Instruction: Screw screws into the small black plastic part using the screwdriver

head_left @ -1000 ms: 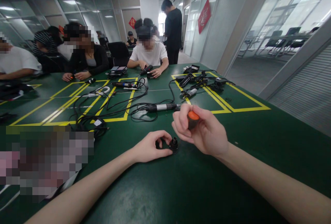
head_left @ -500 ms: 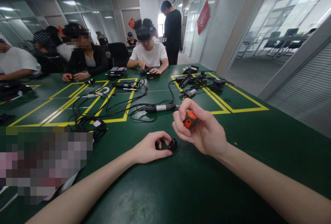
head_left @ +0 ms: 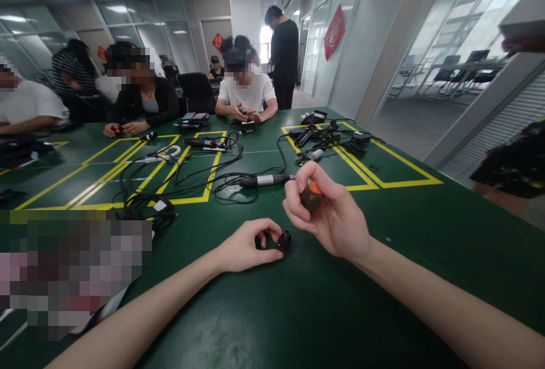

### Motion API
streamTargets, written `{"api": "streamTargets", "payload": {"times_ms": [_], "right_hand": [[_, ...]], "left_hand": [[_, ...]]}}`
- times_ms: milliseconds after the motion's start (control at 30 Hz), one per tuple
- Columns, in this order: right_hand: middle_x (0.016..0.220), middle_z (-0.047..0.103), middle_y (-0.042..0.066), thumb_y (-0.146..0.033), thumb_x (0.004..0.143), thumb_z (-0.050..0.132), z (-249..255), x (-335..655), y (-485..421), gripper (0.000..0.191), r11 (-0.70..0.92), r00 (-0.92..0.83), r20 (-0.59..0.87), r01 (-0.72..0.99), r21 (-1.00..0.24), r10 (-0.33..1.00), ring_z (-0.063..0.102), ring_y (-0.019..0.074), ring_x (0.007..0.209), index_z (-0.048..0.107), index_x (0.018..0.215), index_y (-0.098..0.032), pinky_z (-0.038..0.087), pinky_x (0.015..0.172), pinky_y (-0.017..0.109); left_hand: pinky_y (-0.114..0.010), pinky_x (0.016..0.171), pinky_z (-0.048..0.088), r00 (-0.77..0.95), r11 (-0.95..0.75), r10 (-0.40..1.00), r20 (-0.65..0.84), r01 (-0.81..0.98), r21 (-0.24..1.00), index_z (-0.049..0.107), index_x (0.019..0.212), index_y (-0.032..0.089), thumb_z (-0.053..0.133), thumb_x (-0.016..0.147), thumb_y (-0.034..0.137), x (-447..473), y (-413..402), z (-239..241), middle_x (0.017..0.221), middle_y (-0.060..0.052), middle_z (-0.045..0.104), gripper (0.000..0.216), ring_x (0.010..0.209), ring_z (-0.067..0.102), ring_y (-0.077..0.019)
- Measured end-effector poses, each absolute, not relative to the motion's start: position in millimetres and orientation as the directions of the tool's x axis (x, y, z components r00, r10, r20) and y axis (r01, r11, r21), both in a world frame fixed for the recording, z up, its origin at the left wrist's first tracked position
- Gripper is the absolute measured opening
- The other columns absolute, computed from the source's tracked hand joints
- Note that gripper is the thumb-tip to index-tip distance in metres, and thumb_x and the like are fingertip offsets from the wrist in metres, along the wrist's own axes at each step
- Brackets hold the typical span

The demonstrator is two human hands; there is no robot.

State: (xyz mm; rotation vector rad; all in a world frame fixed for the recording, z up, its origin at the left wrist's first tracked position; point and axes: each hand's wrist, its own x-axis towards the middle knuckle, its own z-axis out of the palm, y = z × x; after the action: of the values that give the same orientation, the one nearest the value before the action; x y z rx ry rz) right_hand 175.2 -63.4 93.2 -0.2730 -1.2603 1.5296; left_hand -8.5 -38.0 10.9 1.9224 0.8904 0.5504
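My left hand (head_left: 251,245) rests on the green table (head_left: 238,323), its thumb and fingers curled around a small black round part (head_left: 285,242) with a metal tube on top. This part stands upright on the tabletop. Raised just above it and to the right, my right hand (head_left: 327,210) is closed round an orange and dark grey screwdriver handle (head_left: 311,197). The handle's rounded end faces me; its shaft is hidden by the fingers.
Beyond my hands lies a corded black and silver electric screwdriver (head_left: 266,180). Tangled black cables (head_left: 149,204) spread to the left, near a blurred-out flat object (head_left: 85,272). More tools and cables (head_left: 327,133) lie at the back right. A co-worker (head_left: 247,91) sits opposite.
The screwdriver handle has turned in my right hand, so its orange patches show differently. My left hand stays put. A person has come into view at the right edge.
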Motion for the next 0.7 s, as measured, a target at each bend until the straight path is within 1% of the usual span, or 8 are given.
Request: {"api": "streamTargets", "payload": {"times_ms": [100, 200, 267, 400, 467, 533, 633, 700], "right_hand": [[0.059, 0.047, -0.005, -0.043, 0.099, 0.053, 93.7, 175.2, -61.6, 0.032, 0.163, -0.378, 0.434, -0.571, -0.805, 0.818, 0.034, 0.0081, 0.044, 0.053, 0.077, -0.020, 0.025, 0.042, 0.022], [0.054, 0.038, -0.006, -0.043, 0.099, 0.052, 93.4, 176.2, -61.4, 0.038, 0.100, -0.416, 0.403, -0.583, -0.806, 0.815, 0.026, 0.0083, 0.045, 0.053, 0.069, -0.019, 0.020, 0.041, 0.021], [0.053, 0.035, -0.007, -0.045, 0.098, 0.051, 92.9, 176.9, -62.3, 0.037, 0.069, -0.445, 0.402, -0.597, -0.799, 0.800, 0.022, 0.0081, 0.045, 0.052, 0.071, -0.019, 0.017, 0.041, 0.021], [0.053, 0.037, -0.009, -0.046, 0.095, 0.054, 91.9, 177.7, -63.9, 0.027, 0.075, -0.454, 0.415, -0.599, -0.797, 0.788, 0.020, 0.0081, 0.044, 0.047, 0.084, -0.023, 0.017, 0.042, 0.020], [0.054, 0.040, -0.009, -0.043, 0.094, 0.055, 91.3, 177.6, -63.5, 0.023, 0.088, -0.440, 0.409, -0.587, -0.805, 0.799, 0.022, 0.0081, 0.044, 0.046, 0.085, -0.023, 0.018, 0.042, 0.019], [0.056, 0.044, -0.008, -0.040, 0.096, 0.054, 90.4, 177.5, -62.2, 0.022, 0.105, -0.431, 0.416, -0.583, -0.806, 0.801, 0.027, 0.0084, 0.044, 0.048, 0.084, -0.022, 0.021, 0.042, 0.020], [0.056, 0.046, -0.004, -0.040, 0.101, 0.047, 88.8, 177.2, -59.5, 0.033, 0.120, -0.440, 0.444, -0.592, -0.797, 0.781, 0.033, 0.0091, 0.044, 0.054, 0.077, -0.019, 0.025, 0.041, 0.020], [0.053, 0.040, -0.005, -0.041, 0.102, 0.045, 87.8, 176.9, -58.1, 0.041, 0.096, -0.453, 0.441, -0.605, -0.790, 0.775, 0.029, 0.0086, 0.045, 0.056, 0.071, -0.018, 0.023, 0.041, 0.020]], "left_hand": [[-0.024, 0.068, 0.046, 0.641, -0.318, 0.767, 0.023, 0.349, 0.881, 0.071, 0.104, 0.016, 0.077, 0.077, 0.030, -8.3, -38.0, 11.0, 0.099, -0.004, 0.071, 0.032, 0.077, 0.057, -0.0130], [-0.024, 0.068, 0.046, 0.634, -0.318, 0.773, 0.031, 0.345, 0.883, 0.070, 0.102, 0.016, 0.078, 0.076, 0.030, -8.6, -38.0, 9.8, 0.098, -0.004, 0.070, 0.030, 0.076, 0.056, -0.0127], [-0.024, 0.068, 0.046, 0.633, -0.321, 0.773, 0.032, 0.347, 0.881, 0.071, 0.102, 0.016, 0.078, 0.076, 0.030, -8.9, -37.9, 8.8, 0.099, -0.004, 0.070, 0.030, 0.076, 0.056, -0.0125], [-0.024, 0.069, 0.046, 0.644, -0.336, 0.764, 0.035, 0.352, 0.874, 0.072, 0.107, 0.016, 0.078, 0.077, 0.031, -10.1, -37.3, 7.4, 0.099, -0.004, 0.071, 0.034, 0.078, 0.057, -0.0134], [-0.025, 0.070, 0.047, 0.661, -0.352, 0.750, 0.039, 0.348, 0.869, 0.073, 0.111, 0.016, 0.077, 0.079, 0.030, -10.7, -36.7, 7.0, 0.099, -0.004, 0.070, 0.036, 0.080, 0.058, -0.0142], [-0.025, 0.071, 0.047, 0.670, -0.371, 0.740, 0.053, 0.341, 0.864, 0.074, 0.113, 0.015, 0.077, 0.080, 0.028, -11.1, -35.9, 6.4, 0.102, -0.006, 0.071, 0.036, 0.083, 0.060, -0.0153], [-0.026, 0.072, 0.048, 0.677, -0.378, 0.734, 0.049, 0.347, 0.858, 0.074, 0.113, 0.016, 0.077, 0.080, 0.027, -11.4, -34.8, 4.6, 0.108, -0.007, 0.072, 0.034, 0.086, 0.060, -0.0157], [-0.025, 0.072, 0.048, 0.669, -0.372, 0.742, 0.044, 0.357, 0.857, 0.074, 0.111, 0.016, 0.078, 0.079, 0.028, -11.7, -34.2, 2.6, 0.105, -0.006, 0.072, 0.034, 0.083, 0.059, -0.0148]]}}
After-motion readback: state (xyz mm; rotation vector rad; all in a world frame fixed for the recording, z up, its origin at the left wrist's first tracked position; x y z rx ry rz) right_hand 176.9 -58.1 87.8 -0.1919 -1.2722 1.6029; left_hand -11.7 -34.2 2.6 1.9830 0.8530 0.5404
